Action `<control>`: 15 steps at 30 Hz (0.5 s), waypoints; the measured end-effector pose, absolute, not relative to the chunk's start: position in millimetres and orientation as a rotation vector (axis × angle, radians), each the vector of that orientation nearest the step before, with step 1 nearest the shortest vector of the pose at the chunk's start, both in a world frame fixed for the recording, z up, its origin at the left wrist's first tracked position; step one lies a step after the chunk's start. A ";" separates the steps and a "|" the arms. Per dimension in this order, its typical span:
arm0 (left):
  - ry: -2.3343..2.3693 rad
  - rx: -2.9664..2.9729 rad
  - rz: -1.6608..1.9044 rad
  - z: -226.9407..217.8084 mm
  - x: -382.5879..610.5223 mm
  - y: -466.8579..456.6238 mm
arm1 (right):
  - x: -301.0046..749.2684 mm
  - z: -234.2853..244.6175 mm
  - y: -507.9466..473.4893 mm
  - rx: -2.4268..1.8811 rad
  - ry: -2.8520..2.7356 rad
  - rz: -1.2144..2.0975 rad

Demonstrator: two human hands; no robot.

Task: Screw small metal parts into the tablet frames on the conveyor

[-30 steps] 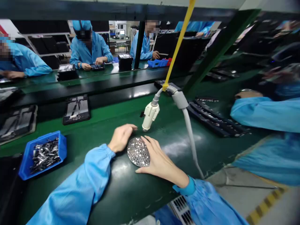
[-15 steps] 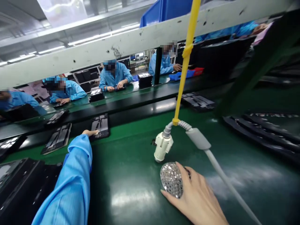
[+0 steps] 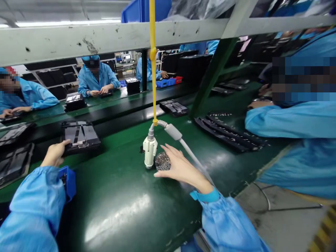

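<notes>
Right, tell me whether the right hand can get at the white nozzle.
Probably yes: the right hand lies close beside the white nozzle, and only the flat round metal disc sits between them, so little blocks the way.

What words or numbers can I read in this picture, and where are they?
No word, brand, number or sign can be read.
The far-off computer screen: too small to read.
The white hanging nozzle: no readable marks.
The black tray by the left hand: no readable text.
</notes>
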State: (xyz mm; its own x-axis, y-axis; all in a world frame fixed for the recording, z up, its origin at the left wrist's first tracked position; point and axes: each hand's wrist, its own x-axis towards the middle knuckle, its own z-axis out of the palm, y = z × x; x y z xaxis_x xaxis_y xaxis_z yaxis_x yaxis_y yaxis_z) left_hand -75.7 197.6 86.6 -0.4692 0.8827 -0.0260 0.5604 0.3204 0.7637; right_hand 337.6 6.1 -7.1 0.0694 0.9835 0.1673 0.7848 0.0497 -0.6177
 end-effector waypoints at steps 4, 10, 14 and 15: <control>1.975 1.109 1.052 68.2 -47.6 127.7 | 305.5 23.4 42.3 -1.211 -1.477 0.962; 1.789 0.907 0.873 -2.6 -17.2 -3.1 | 299.0 51.4 60.1 -0.932 -1.061 0.978; 1.932 1.327 0.495 -14.2 -28.8 -37.4 | 332.6 52.5 40.8 -0.878 -0.822 0.870; 1.978 1.496 0.325 -7.3 -32.0 -35.8 | 337.9 50.7 36.3 -0.891 -0.779 0.838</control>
State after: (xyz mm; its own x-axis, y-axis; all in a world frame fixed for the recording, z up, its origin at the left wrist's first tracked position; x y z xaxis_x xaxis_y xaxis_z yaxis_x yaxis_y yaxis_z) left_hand -32.0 -35.8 -7.3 -0.1572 0.9300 -0.3323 0.7748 0.3248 0.5424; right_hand 337.9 36.3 50.7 0.4526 0.8639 0.2211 -0.2830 0.3743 -0.8831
